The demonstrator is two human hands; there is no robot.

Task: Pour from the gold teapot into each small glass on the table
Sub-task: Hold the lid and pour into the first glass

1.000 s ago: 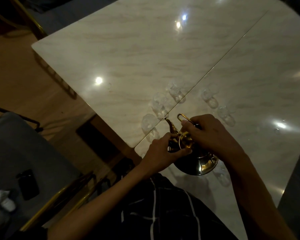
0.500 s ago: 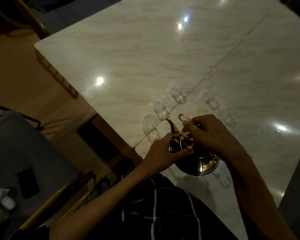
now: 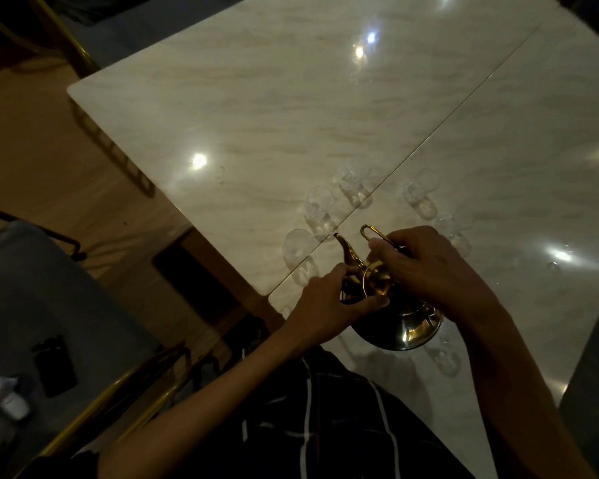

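Note:
The gold teapot (image 3: 400, 326) stands on the marble table (image 3: 291, 98) near its front edge, spout pointing up and left. My right hand (image 3: 429, 267) grips the teapot's thin handle from above. My left hand (image 3: 329, 299) pinches the neck and lid area below the spout. Several small clear glasses stand in an arc beyond the pot: one (image 3: 296, 245) at the left edge, one (image 3: 320, 209) behind it, one (image 3: 351, 183) on the table seam, one (image 3: 421, 190) to the right, one (image 3: 455, 229) partly behind my right hand. Another glass (image 3: 443, 361) stands just right of the pot's base.
A grey chair seat (image 3: 32, 305) with a dark phone (image 3: 54, 364) and a white object (image 3: 9, 397) sits at the lower left. A gold chair frame (image 3: 118, 402) runs beside my lap. The table's left edge (image 3: 173, 202) drops to a wooden floor.
Both hands and the teapot stay in nearly the same place; only the view shifts slightly.

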